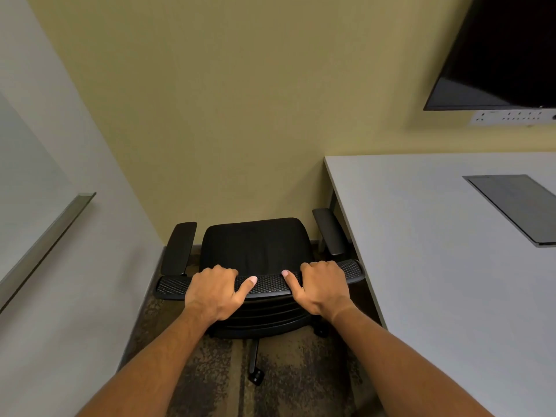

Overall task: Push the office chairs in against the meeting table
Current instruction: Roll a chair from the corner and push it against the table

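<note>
A black office chair (255, 245) with a mesh backrest stands right below me, its seat facing the yellow wall. My left hand (215, 291) grips the top edge of the backrest left of its middle. My right hand (323, 285) grips the same edge right of its middle. The grey meeting table (436, 251) lies to the right, and the chair's right armrest (329, 231) sits close beside the table's left edge. The chair is beside the table, not under it.
A grey wall with a whiteboard tray (51, 239) closes in on the left. The yellow wall (240, 115) stands just beyond the chair. A dark screen (505, 52) hangs upper right above a socket strip (511, 117). A metal cable hatch (514, 206) is set in the tabletop. Patterned carpet covers the floor.
</note>
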A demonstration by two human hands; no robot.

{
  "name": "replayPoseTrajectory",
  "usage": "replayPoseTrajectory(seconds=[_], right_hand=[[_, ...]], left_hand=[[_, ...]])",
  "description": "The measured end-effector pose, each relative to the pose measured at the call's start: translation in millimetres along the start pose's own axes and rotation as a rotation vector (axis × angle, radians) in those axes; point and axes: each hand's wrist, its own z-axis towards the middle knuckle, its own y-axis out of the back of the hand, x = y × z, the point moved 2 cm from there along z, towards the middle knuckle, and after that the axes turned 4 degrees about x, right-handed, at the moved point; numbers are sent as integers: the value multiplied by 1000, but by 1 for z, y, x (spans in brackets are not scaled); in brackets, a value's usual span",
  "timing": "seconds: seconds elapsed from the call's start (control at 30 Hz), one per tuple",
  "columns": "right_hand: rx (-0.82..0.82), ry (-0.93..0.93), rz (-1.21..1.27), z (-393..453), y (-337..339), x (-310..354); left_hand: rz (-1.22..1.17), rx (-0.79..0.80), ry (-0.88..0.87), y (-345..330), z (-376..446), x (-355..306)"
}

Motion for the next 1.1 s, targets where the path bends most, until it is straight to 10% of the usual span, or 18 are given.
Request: replayPoseTrajectory(seconds=[1.1], right_hand=[[-53, -466, 92, -43, 5, 39]], left_hand=[[-9, 96, -466, 16, 61, 5]])
